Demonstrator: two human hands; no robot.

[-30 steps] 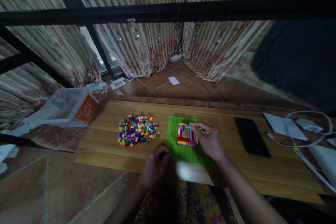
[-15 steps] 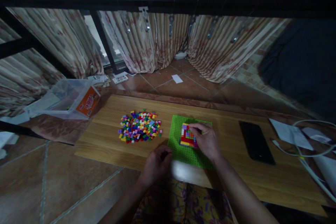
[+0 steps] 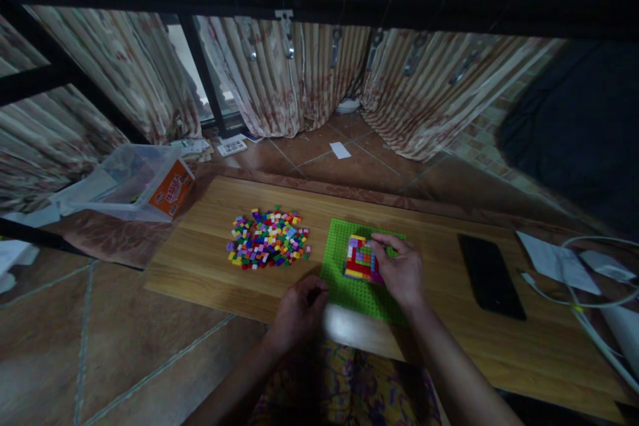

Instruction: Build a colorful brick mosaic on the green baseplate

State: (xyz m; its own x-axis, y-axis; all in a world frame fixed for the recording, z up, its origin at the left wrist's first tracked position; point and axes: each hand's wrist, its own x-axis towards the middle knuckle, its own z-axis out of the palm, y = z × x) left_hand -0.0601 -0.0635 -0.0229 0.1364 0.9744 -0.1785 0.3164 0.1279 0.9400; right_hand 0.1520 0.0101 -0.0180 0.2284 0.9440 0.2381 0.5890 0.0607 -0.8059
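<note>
A green studded baseplate (image 3: 344, 299) lies on the wooden table in front of me. On it sits a multicoloured block of small toy bricks (image 3: 358, 266) in red, yellow, purple and other colours. My right hand (image 3: 402, 273) is over the right part of that block, thumb and forefinger pinched at its upper edge; whatever they hold is too small to make out. My left hand (image 3: 302, 306) rests curled at the table's front edge, by the baseplate's lower left side, its fingertips together. Left of the baseplate, a pile of loose toy bricks (image 3: 269, 239) is spread on the wood.
A black phone (image 3: 490, 276) lies on the table's right side, with white cables (image 3: 579, 306) and paper (image 3: 554, 259) beyond it. A clear plastic box (image 3: 124, 180) with an orange label stands past the table's left end. Curtains hang behind a dark rail (image 3: 319, 3).
My right hand has shifted slightly to the right along the block's upper edge. The left hand stays curled in place. The whole view has moved a little.
</note>
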